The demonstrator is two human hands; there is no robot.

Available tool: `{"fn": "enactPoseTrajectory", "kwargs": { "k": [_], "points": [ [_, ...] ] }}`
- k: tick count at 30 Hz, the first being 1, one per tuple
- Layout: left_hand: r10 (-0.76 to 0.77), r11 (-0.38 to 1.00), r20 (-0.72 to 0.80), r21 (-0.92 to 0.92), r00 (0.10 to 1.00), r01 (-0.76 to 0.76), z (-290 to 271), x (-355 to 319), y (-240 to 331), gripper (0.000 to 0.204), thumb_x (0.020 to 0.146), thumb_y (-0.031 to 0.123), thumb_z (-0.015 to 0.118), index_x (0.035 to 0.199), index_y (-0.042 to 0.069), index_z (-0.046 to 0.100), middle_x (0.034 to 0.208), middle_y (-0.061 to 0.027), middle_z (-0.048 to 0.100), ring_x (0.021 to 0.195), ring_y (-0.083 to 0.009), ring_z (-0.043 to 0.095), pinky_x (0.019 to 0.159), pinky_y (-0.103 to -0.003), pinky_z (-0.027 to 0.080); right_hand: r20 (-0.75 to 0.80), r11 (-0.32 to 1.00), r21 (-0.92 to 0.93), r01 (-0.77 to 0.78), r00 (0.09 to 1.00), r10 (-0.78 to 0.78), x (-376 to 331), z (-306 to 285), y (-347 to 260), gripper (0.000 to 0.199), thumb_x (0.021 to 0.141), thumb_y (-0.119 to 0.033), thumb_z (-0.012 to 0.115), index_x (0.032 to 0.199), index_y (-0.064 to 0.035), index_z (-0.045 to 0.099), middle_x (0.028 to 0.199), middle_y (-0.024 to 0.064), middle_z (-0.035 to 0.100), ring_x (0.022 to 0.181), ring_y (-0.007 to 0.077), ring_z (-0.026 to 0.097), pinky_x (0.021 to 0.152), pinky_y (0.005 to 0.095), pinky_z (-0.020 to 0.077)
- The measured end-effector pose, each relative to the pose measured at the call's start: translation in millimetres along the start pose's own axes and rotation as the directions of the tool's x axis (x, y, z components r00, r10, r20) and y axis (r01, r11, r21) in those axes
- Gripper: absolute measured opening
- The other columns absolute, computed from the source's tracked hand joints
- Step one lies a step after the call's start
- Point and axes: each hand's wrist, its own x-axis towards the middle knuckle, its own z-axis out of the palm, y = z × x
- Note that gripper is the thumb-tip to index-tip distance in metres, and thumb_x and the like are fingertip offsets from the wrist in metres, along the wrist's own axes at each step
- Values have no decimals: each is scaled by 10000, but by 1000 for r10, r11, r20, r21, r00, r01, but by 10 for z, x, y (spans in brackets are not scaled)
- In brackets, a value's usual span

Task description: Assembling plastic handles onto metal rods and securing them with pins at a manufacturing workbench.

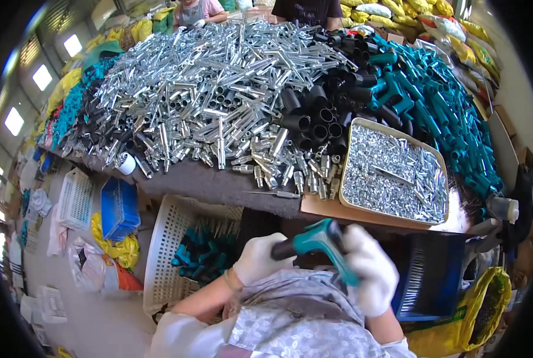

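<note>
Both my hands wear white gloves and hold a teal pistol-shaped tool body (315, 240) close to my apron, just below the table edge. My left hand (258, 262) is closed round the black sleeve (283, 249) at its left end. My right hand (371, 271), a little blurred, wraps the right side, with the teal grip pointing down beside it. Its fingers partly hide the tool. Beyond them on the table, a shallow tray (345, 164) holds many small metal parts. A thin pointed metal tool (285, 194) lies at the table's front edge.
Metal tubes (218, 77) heap across the table, with black sleeves (320, 119) and teal bodies (439, 113) to the right. Below left, a white basket (156, 262) holds teal tools. A blue crate (430, 274) and yellow sack (472, 316) stand right. Two people (198, 13) are opposite.
</note>
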Motion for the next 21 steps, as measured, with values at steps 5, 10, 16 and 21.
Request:
{"fn": "enactPoseTrajectory", "kwargs": {
  "k": [5,10,16,21],
  "points": [
    [363,838,376,268,853,-475,-34,-172,-71,276,772,219,777,996,76,704,830,-152,690,769,-340,703,681,-426,555,-105,976,70,-207,971,213,86,-264,241,571,1017,-426,423,977,59,722,1177,260,690,1248,414,594,1127,498,394],
    [263,866,385,311,885,-392,81,-75,-131,244,830,292,748,915,67,704,840,-127,662,789,-344,684,683,-410,544,287,974,-76,214,940,-184,139,-18,51,221,884,-278,653,933,-90,761,1091,107,740,1179,387,648,1130,549,403],
    [358,901,209,178,910,-395,-24,-21,-165,317,737,291,828,941,84,703,811,-124,694,754,-346,694,663,-412,543,-269,994,112,-14,962,44,-54,103,175,301,894,-216,607,982,45,728,1185,245,685,1158,363,637,1054,474,456],
    [527,773,32,398,849,-495,-170,-41,-179,321,680,209,841,946,112,691,789,-84,699,722,-308,705,653,-381,554,-12,943,-211,-258,965,261,258,-52,174,241,902,-85,545,951,34,749,912,169,707,809,264,679,772,359,538]
  ]
}}
